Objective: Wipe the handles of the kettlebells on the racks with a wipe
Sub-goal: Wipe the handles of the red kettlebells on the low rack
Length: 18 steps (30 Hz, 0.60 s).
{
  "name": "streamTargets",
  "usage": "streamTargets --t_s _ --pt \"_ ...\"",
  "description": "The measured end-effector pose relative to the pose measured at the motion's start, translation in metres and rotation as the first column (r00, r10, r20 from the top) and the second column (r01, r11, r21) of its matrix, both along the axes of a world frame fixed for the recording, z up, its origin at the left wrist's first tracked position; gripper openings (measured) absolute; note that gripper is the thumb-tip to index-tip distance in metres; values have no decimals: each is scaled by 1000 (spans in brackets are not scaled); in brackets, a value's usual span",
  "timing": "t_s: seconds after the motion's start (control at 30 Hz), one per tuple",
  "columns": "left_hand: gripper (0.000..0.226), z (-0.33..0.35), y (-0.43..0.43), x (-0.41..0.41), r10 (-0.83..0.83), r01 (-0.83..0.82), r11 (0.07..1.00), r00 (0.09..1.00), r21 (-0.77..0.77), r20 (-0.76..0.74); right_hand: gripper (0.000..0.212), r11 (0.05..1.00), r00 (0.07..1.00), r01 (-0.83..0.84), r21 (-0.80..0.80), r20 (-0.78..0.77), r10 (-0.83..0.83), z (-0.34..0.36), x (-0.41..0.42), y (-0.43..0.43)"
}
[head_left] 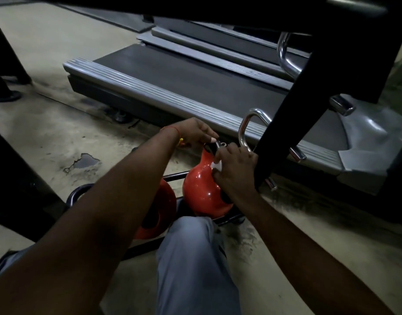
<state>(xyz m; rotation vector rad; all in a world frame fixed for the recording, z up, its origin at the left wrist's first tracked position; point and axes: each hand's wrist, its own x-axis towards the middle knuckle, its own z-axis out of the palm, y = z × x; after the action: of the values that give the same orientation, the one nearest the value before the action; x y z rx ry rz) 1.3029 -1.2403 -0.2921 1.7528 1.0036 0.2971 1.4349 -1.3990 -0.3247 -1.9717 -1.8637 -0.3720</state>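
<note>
A red kettlebell (pixel 203 190) sits on the low black rack (pixel 172 177) near the floor. My left hand (pixel 195 133) grips the top of its dark handle (pixel 210 148). My right hand (pixel 234 169) holds a white wipe (pixel 216 165) against the side of the handle, fingers curled round it. A second red kettlebell (pixel 163 205) sits to the left, mostly hidden behind my left forearm. A chrome handle (pixel 244 130) of another kettlebell rises just right of my hands.
A black rack upright (pixel 293 105) slants down just right of my right hand. Behind lies a treadmill deck (pixel 172 96) with grey side rails. More chrome handles (pixel 286 55) show at upper right. My knee (pixel 191 253) in light trousers is below the kettlebells. Worn floor surrounds.
</note>
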Motion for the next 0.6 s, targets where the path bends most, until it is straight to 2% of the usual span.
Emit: streamTargets --t_s 0.1,0.13,0.17,0.23,0.27,0.3,0.33,0.37,0.4,0.47,0.6 --pt "26 5 -4 1 -9 9 999 1000 30 -1 22 999 968 50 10 -245 -46 -1 15 -20" --pt "27 5 -5 2 -12 12 999 1000 40 -6 21 997 915 66 -29 -397 -72 -1 19 -21" --pt "27 5 -6 4 -8 9 999 1000 47 -6 20 994 804 54 -92 -587 -98 0 23 -19" --pt "26 4 -9 7 8 -8 998 1000 68 7 21 980 432 -19 -197 -886 -170 3 27 -9" --pt "26 3 -9 8 15 -16 996 1000 89 7 22 969 221 -66 -239 -950 -219 3 27 -2" --pt "26 2 -10 9 20 -20 993 1000 113 1 24 954 7 -124 -273 -962 -274 3 28 6" --pt "26 0 -11 10 24 -23 991 1000 135 -6 26 938 -164 -177 -299 -931 -328 4 27 11" --pt "26 -2 -11 10 25 -23 989 1000 148 -12 27 923 -276 -218 -317 -887 -370 3 27 13" --pt "27 -4 -11 10 25 -22 987 1000 157 -19 28 911 -323 -241 -335 -857 -401 4 25 13" --pt "28 -6 -12 9 22 -17 984 999 177 -27 28 907 -306 -232 -351 -859 -410 2 26 7" --pt "29 -7 -11 8 36 -34 984 999 177 -9 6 947 -101 -156 -279 -950 -296 6 33 -25"
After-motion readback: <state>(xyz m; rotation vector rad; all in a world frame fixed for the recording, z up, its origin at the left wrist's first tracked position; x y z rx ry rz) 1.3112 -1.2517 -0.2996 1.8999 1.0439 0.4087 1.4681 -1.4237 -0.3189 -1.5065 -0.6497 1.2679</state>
